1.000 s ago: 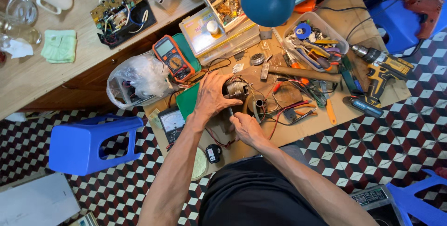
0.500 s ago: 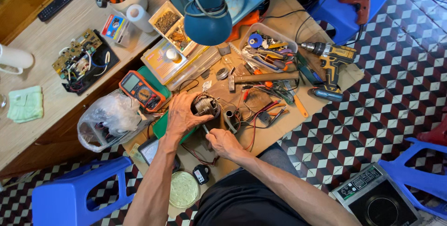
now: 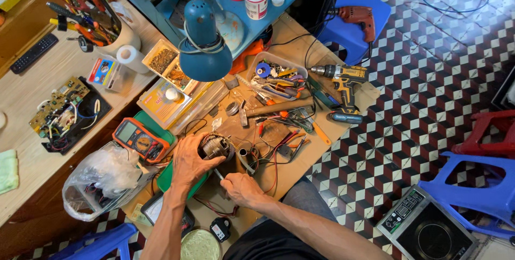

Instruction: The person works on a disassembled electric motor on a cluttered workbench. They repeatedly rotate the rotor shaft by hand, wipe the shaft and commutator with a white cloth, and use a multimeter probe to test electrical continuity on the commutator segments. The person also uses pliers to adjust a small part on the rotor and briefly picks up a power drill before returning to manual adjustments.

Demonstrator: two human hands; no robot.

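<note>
A small electric motor with copper windings lies on the cluttered low wooden workbench. My left hand is wrapped over the motor's left side, holding it down. My right hand sits just below it, closed on a thin metal tool whose tip points up toward the motor. Red and black wires trail across the bench to the right of the motor.
An orange multimeter lies left of the motor, beside a plastic bag. A blue desk lamp hangs above. A hammer, a tray of tools, two drills and blue stools stand around; an induction cooker sits on the tiled floor.
The head view has shifted, so the bench now sits lower and further left. Both hands stay at the motor, the right hand still working the thin tool against it.
</note>
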